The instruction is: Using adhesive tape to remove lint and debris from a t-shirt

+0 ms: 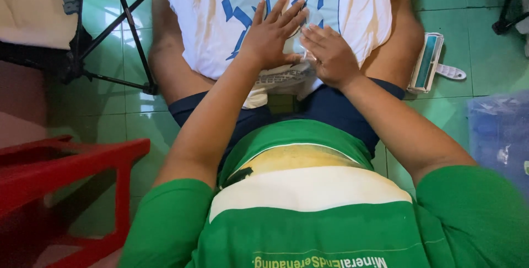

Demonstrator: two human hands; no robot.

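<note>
Green floor tiles (474, 42) surround a seated person with a white shirt with a blue print (220, 20) spread over the lap. On it, the left hand (273, 34) lies flat with fingers spread, gripping nothing. Just beside it, the right hand (329, 54) curls over a small pale object, too hidden to identify. A lint roller (428, 61) lies nearby; a red stool (66, 174) stands further left.

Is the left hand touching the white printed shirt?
Touching. The head view shows the left hand pressed flat, fingers spread, on the white shirt across the lap.
</note>
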